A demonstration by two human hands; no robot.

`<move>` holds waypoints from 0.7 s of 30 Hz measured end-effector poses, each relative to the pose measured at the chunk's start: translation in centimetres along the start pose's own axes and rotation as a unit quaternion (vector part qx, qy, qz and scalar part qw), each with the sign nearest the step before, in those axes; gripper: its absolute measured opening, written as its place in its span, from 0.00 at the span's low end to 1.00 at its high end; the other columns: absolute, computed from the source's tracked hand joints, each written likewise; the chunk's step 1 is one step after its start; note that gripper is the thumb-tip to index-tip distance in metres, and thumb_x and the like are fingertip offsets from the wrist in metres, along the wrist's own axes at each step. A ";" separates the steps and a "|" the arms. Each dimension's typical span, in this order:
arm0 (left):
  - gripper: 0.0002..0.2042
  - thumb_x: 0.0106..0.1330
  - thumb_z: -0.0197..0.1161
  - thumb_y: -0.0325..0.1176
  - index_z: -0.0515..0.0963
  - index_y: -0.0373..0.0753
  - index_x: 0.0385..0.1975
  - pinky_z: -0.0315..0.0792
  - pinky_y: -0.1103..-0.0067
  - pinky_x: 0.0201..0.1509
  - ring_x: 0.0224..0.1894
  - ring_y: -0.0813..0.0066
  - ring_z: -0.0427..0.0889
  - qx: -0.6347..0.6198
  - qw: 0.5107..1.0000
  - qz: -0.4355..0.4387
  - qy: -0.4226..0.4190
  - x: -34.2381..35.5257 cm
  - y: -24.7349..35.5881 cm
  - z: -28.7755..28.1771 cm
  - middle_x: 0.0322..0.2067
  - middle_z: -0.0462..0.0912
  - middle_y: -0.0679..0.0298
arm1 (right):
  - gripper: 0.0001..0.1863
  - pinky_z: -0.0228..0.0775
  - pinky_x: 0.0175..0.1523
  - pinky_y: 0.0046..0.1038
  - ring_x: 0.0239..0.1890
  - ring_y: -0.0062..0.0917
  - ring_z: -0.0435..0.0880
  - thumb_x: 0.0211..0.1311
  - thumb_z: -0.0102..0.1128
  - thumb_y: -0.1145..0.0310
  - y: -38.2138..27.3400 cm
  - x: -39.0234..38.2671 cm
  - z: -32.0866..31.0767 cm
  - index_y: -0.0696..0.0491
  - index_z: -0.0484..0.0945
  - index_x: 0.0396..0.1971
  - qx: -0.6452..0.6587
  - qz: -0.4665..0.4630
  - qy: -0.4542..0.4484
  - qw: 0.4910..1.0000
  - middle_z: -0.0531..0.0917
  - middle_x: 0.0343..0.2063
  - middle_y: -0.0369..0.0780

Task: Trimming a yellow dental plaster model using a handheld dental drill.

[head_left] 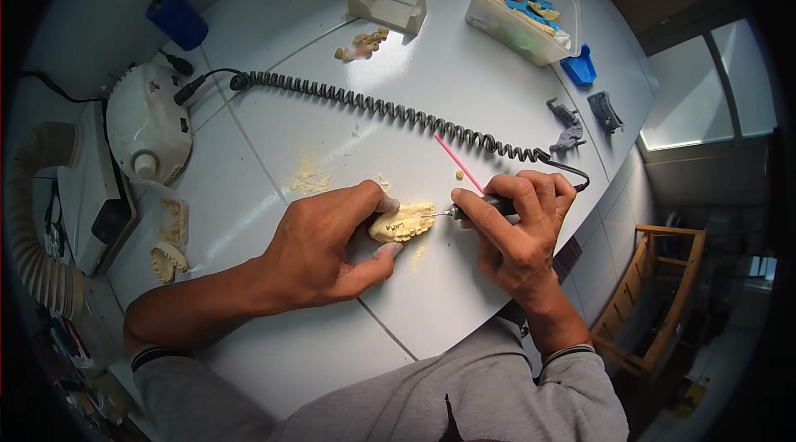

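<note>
Between the thumb and fingers of my left hand (pixel 327 243) is a cream plaster dental model (pixel 402 223), with handwriting on its side and teeth along its edges. It rests on or just over the white tiled worktop (pixel 307 342). My right hand (pixel 522 230) grips a black handpiece (pixel 497 205) like a pen. The handpiece's thin metal bur points left and meets the model's right end; whether it touches or only overlaps it, I cannot tell. Cream dust (pixel 308 178) lies beyond my left hand, with more beside the model.
A coiled black cord (pixel 356 99) crosses from the white control unit (pixel 149 127) to the handpiece. A pink stick (pixel 458 163) lies beyond my right hand. At the back stand a clear bin (pixel 518 40) of plaster pieces and a pale holder (pixel 388 11). Another dental model (pixel 168 261) sits at left.
</note>
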State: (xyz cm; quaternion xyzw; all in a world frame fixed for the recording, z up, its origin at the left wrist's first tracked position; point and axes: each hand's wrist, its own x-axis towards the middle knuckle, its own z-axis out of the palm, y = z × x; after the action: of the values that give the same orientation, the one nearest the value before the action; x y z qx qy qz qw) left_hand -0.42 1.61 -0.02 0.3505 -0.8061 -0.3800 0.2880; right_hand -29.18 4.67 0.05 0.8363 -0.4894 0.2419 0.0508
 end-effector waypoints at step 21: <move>0.19 0.59 0.79 0.29 0.81 0.30 0.47 0.82 0.74 0.34 0.30 0.66 0.89 -0.001 1.000 -0.009 -0.008 -0.1 0.0 0.1 0.32 0.88 0.55 | 0.20 0.52 0.63 0.43 0.49 0.28 0.77 0.59 0.72 0.71 -0.2 0.2 0.1 0.36 0.96 0.50 -0.002 -0.004 -0.015 1.000 0.83 0.42 0.32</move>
State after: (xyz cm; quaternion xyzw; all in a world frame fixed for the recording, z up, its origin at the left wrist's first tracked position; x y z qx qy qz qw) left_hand -0.39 1.70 -0.10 0.3546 -0.8049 -0.3862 0.2779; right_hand -28.89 4.55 0.05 0.8415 -0.4874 0.2287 0.0460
